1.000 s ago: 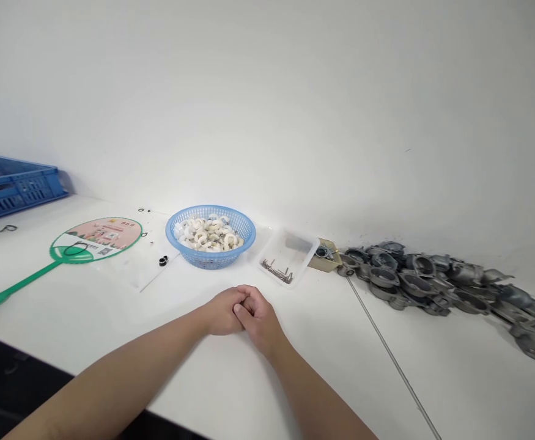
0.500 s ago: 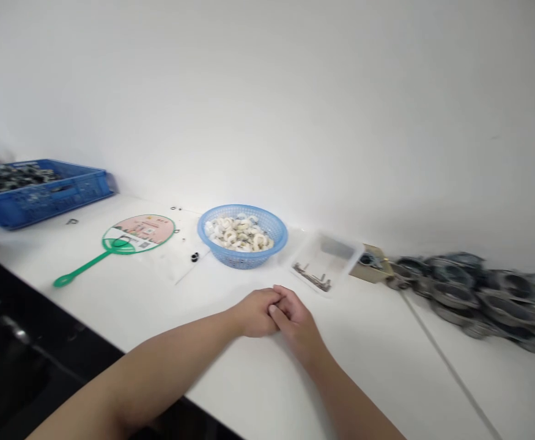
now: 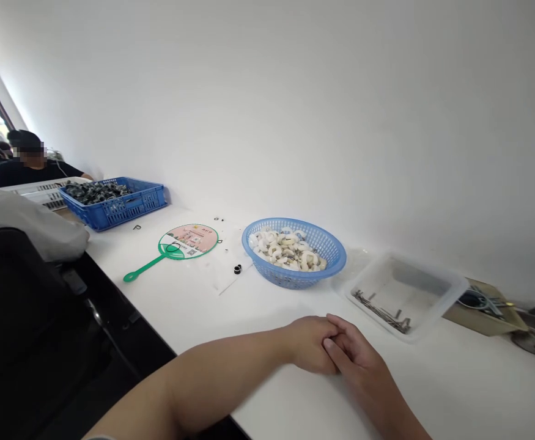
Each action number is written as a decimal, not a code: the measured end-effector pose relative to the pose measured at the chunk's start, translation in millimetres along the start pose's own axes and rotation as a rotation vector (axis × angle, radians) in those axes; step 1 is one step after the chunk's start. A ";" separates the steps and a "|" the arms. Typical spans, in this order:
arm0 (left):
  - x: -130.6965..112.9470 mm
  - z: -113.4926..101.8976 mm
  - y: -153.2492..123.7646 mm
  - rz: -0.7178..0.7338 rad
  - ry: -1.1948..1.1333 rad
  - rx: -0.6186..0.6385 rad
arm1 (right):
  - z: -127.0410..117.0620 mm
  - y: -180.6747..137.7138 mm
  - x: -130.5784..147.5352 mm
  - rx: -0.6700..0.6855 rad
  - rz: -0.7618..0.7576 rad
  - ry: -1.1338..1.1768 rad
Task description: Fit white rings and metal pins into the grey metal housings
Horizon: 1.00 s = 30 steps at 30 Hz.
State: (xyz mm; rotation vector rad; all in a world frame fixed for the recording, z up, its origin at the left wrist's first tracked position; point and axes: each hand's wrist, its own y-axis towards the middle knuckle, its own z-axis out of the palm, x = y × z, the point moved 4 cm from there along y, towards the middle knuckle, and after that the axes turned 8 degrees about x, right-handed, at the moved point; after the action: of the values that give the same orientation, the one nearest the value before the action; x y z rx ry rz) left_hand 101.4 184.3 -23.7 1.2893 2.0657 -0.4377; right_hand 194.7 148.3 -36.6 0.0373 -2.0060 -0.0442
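A long white workbench runs along a white wall, with a seated co-worker in a dark shirt at its far end and a black chair back in the near left foreground. A pale sleeve rests just beyond that chair. Farther along the bench sits a blue plastic crate of dark metal parts. Nearer are a green paper hand fan and a blue plastic basket heaped with white rings. Just right of the basket lies a clear plastic tray holding a row of hex keys, and a small black fitting lies on the basket's other side. The left hand and right hand rest together on the bench, just short of the tray and nearest to it. Their fingers are closed around each other and grip nothing else. Done well, this rest keeps both hands low and apart from the loose small pieces, so none is nudged out of place.
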 end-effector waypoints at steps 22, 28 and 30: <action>-3.9 -1.9 -2.3 -0.006 0.013 0.013 | -2.5 -2.5 5.5 -0.018 -0.025 -0.019; -2.7 -1.8 -2.1 -0.032 0.011 0.010 | -2.7 -3.2 6.1 -0.017 -0.024 -0.023; -2.2 -1.5 -2.2 -0.045 -0.005 0.012 | -2.2 -3.5 6.3 -0.012 -0.015 -0.013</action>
State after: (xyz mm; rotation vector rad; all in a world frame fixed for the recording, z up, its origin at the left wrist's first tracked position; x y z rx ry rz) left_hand 99.6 182.7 -21.3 1.2496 2.0943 -0.4740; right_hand 194.0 144.4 -30.2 0.0450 -2.0184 -0.0659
